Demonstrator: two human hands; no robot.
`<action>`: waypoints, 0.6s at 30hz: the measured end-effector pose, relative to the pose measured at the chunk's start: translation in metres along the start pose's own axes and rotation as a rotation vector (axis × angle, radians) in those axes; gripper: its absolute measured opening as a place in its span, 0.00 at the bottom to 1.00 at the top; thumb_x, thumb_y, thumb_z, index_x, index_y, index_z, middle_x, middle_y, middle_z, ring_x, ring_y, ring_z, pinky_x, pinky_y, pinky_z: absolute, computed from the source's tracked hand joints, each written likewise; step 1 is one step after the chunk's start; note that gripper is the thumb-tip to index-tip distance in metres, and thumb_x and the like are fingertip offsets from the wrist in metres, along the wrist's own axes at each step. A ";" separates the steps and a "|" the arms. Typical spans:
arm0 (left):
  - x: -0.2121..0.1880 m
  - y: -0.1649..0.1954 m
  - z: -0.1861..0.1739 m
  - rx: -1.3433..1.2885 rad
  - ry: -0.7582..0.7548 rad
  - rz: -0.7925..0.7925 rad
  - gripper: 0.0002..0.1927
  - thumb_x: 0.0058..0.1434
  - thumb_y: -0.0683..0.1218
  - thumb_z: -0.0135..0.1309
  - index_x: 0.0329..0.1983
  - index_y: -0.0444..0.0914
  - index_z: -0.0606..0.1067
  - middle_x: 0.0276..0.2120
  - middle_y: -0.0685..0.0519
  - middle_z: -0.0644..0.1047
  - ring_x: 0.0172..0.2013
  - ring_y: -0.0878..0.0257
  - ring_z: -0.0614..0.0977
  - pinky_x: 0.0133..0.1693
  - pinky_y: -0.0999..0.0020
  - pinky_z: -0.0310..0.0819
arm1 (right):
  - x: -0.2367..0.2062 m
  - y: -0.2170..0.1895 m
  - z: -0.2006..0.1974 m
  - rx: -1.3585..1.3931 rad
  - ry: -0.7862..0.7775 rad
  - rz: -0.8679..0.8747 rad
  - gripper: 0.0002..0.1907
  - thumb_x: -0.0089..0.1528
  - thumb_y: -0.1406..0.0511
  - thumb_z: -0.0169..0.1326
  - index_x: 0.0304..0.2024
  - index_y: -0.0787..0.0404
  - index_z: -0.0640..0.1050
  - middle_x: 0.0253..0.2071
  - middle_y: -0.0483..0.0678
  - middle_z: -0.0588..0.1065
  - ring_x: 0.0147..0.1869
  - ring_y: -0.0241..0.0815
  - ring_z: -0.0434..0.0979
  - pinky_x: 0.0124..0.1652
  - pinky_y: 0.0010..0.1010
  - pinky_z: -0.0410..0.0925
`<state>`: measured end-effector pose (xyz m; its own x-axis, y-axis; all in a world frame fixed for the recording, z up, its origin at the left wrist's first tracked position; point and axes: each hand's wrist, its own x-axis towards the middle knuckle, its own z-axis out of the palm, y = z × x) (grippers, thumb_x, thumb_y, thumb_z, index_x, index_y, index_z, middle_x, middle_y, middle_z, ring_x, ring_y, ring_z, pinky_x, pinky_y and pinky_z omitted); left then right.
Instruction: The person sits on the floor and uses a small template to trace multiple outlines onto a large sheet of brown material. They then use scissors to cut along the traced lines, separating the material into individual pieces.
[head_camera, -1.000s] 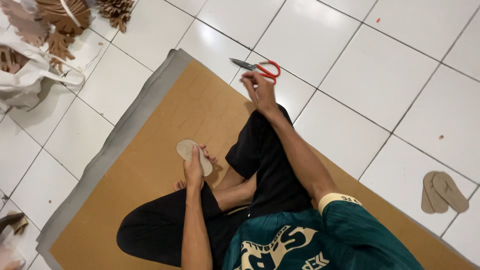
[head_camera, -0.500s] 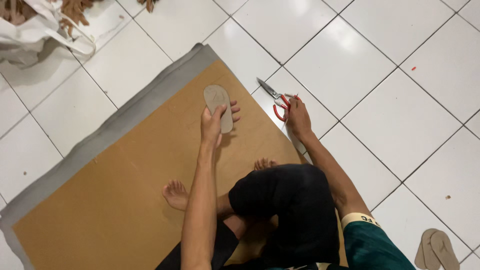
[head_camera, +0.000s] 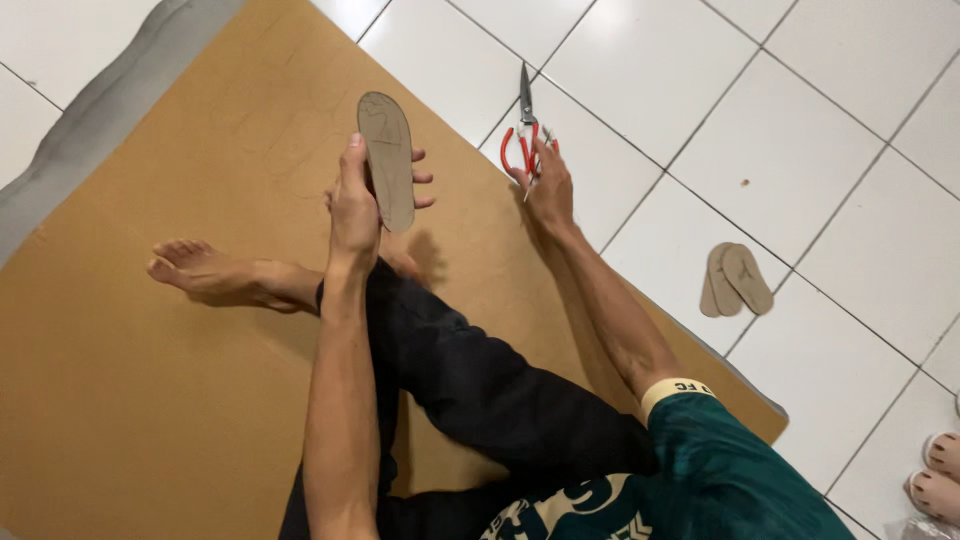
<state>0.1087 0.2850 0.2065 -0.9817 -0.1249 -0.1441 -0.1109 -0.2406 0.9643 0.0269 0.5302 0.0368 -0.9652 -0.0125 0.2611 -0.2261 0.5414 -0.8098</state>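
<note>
I sit cross-legged on a large brown board (head_camera: 130, 380) spread over the white tile floor. My left hand (head_camera: 352, 210) holds a flat brown sole-shaped cutout (head_camera: 388, 160) upright by its lower edge, above my knee. My right hand (head_camera: 548, 190) reaches out to the board's far edge, where its fingers close on the red handles of a pair of scissors (head_camera: 524, 105). The scissors lie on the tile with their blades pointing away from me. A thin stick-like item pokes out under that hand.
A grey mat (head_camera: 90, 110) shows under the board's left edge. Two stacked sole cutouts (head_camera: 735, 280) lie on the tile to the right. My bare foot (head_camera: 200, 270) rests on the board. Another person's toes (head_camera: 935, 475) show at the lower right corner.
My left hand has raised and turned the sole cutout upright. My right hand has settled onto the scissors' handles. The view has shifted closer, and the bags at the upper left have dropped out of it.
</note>
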 end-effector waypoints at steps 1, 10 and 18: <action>-0.014 0.006 0.020 0.003 -0.008 0.012 0.37 0.73 0.64 0.30 0.65 0.29 0.66 0.49 0.40 0.78 0.44 0.54 0.84 0.40 0.58 0.87 | -0.011 -0.013 -0.020 0.045 -0.016 -0.020 0.27 0.62 0.69 0.64 0.62 0.69 0.73 0.53 0.57 0.77 0.52 0.48 0.80 0.47 0.36 0.74; -0.145 0.001 0.229 0.329 -0.249 0.016 0.22 0.70 0.46 0.57 0.63 0.29 0.75 0.47 0.39 0.83 0.41 0.59 0.86 0.44 0.61 0.86 | -0.178 -0.098 -0.249 0.748 -0.041 0.050 0.27 0.67 0.66 0.58 0.65 0.71 0.68 0.53 0.54 0.77 0.54 0.40 0.80 0.53 0.30 0.77; -0.153 -0.037 0.297 0.473 -0.437 0.154 0.23 0.65 0.46 0.58 0.61 0.34 0.71 0.57 0.45 0.77 0.59 0.58 0.77 0.51 0.65 0.80 | -0.185 0.039 -0.375 0.444 0.358 0.060 0.22 0.69 0.69 0.53 0.64 0.73 0.72 0.54 0.54 0.78 0.58 0.40 0.78 0.57 0.29 0.72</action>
<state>0.2173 0.5986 0.2586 -0.9534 0.3016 0.0105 0.0771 0.2097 0.9747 0.2463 0.8694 0.1539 -0.8909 0.3350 0.3067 -0.2801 0.1264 -0.9516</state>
